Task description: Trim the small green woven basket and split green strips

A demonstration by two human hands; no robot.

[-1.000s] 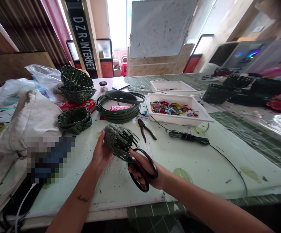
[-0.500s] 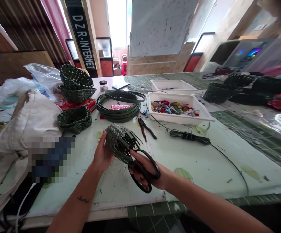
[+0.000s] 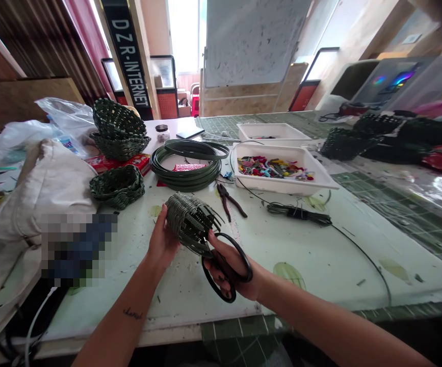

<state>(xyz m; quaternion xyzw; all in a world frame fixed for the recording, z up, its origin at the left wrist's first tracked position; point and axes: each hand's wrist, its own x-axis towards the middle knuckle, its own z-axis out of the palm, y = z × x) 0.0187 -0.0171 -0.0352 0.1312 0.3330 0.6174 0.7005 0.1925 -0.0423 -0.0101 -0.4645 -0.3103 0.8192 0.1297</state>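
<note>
A small dark green woven basket (image 3: 186,219), with loose strip ends sticking out on its right side, lies tilted above the table. My left hand (image 3: 164,242) grips it from the left, the thumb up along its outer wall. In my right hand (image 3: 239,267) is a pair of scissors (image 3: 248,272) with large black loop handles. The hand is closed around them, with its thumb and fingertips at the basket's open edge. The basket and the hand hide the blades. Just beyond lie pliers (image 3: 231,202) with dark handles.
Behind the basket lies a coil of green strip (image 3: 185,178). A white tray (image 3: 285,188) of colourful scraps stands right of it, near a tied wire bundle (image 3: 301,214). At left are finished woven baskets (image 3: 117,186), a white cloth bag (image 3: 52,188) and plastic bags (image 3: 68,117).
The basket has turned slightly in my hands. My right thumb has shifted a little upward at its edge, and the scissors stay in nearly the same place.
</note>
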